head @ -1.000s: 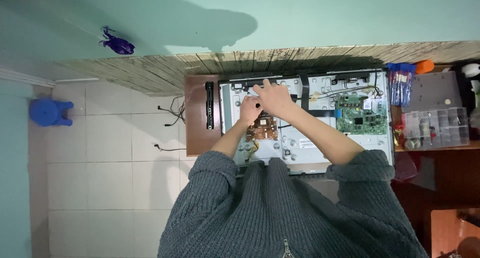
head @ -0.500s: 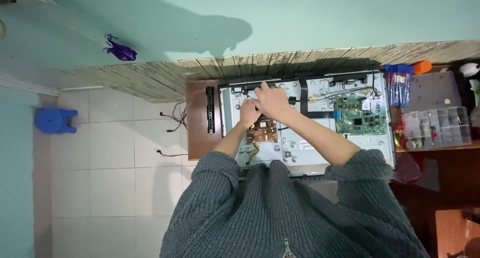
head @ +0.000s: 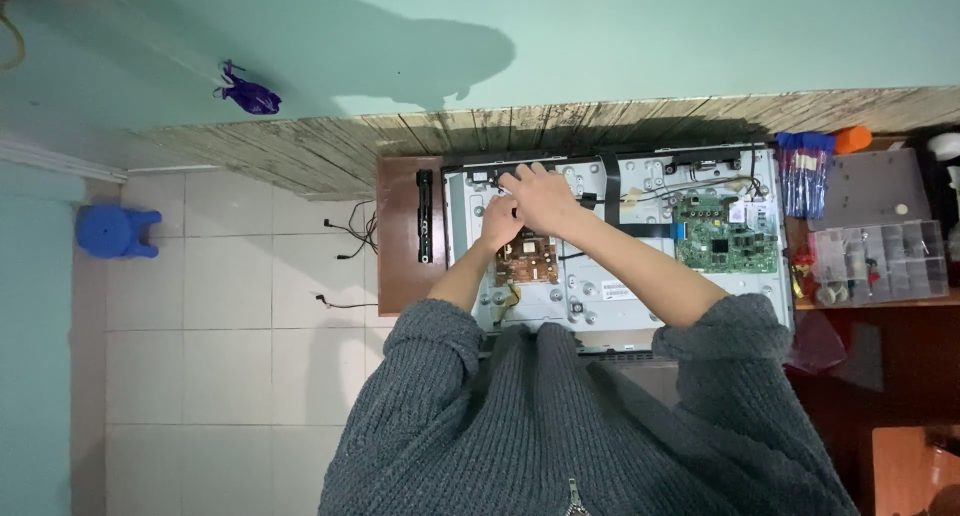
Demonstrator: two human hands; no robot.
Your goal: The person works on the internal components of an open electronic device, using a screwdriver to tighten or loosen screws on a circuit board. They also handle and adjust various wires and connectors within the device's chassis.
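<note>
— What's on the bench?

— A flat grey metal television back panel (head: 610, 306), opened up, with a brown power board (head: 527, 261) left of middle.

— And the hands?

— The right hand (head: 543, 198) is curled near the panel's top edge; the left hand (head: 497, 221) is bunched above the board — contents hidden. Best worked gently, panel kept flat.

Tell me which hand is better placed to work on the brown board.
Probably the left hand: it sits at the top edge of the brown circuit board. The right hand lies above it, over the metal chassis near the black strip.
</note>
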